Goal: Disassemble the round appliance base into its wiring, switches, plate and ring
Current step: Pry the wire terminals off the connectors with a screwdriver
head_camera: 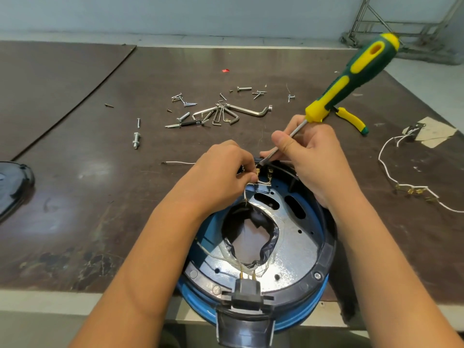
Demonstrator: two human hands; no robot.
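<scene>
We have one round appliance base (329, 249) in front of us, at the near edge of the surface (100, 187) and hanging slightly over it. Inside its black ring sits one shiny metal plate (296, 247) with two oval slots and a large ragged central opening. One black socket (247, 291) with brass pins is at the near rim.

Our left grip (221, 169) pinches one white wire (262, 182) at the brass terminals by the far rim. Our right grip (313, 162) is closed around the metal shaft of one green-and-yellow screwdriver (351, 79), whose tip rests at the far rim just above those terminals.

Beyond the base lies one bunch of hex keys (226, 114) among loose screws and bolts, too small and scattered for an exact count. One pair of yellow-handled pliers (351, 119) lies behind the screwdriver. To the right is one loose white wire harness (401, 184) with brass connectors, to the left one short wire (178, 162) and one black cover (12, 182) at the frame edge.
</scene>
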